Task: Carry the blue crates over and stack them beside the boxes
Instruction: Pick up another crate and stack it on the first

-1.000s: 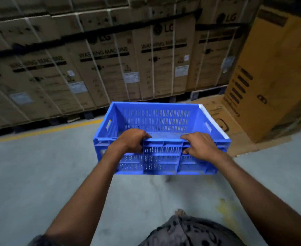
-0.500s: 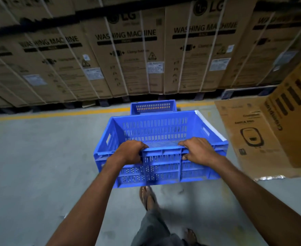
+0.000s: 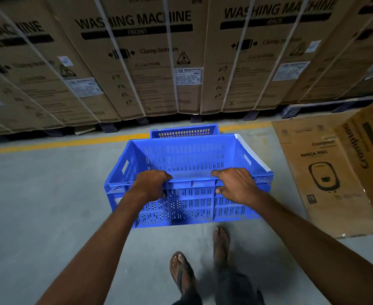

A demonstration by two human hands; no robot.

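Note:
I hold an empty blue slatted crate [image 3: 187, 159] in the air at the centre of the head view. My left hand [image 3: 150, 186] grips its near rim on the left, and my right hand [image 3: 236, 186] grips the same rim on the right. Just beyond it a second blue crate [image 3: 183, 130] rests on the floor by the yellow line, mostly hidden behind the one I carry. A wall of washing machine boxes [image 3: 137, 62] stands right behind that crate.
A yellow floor line [image 3: 60, 144] runs along the foot of the boxes, which sit on dark pallets. A brown carton [image 3: 339, 170] stands on flattened cardboard at the right. My sandalled feet [image 3: 181, 271] are on grey concrete below the crate.
I have walked closer to the washing machine boxes, which now fill the top of the view. The crate on the floor came into sight behind the carried one. My grip is unchanged.

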